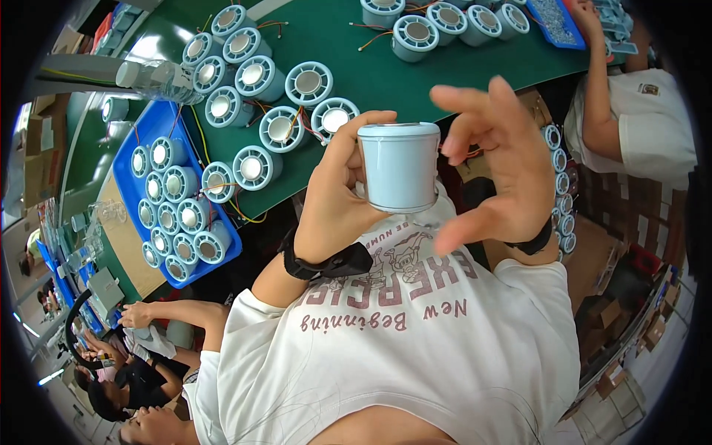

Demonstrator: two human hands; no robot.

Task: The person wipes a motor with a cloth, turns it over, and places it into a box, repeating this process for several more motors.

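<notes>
My left hand (335, 194) is closed round the side of a light-blue cylindrical housing (400, 172), held upright in front of my chest. Its rimmed lid faces up, and its smooth wall is turned toward me. Just to the right of it is my right hand (508, 163), fingers spread and curved, slightly blurred, with nothing in it. A fingertip comes close to the housing's wall; I cannot tell whether they touch. Similar housings (280, 129) with slotted rings, silvery discs and thin coloured wires stand on the green table (326, 37) beyond my left hand.
A blue tray (122, 167) full of such housings overlaps the table's left edge, with a clear plastic bottle (159, 78) above it. More housings (415, 37) stand at the far side, near a blue bin (552, 26) of small parts. Co-workers sit at left and right (653, 122).
</notes>
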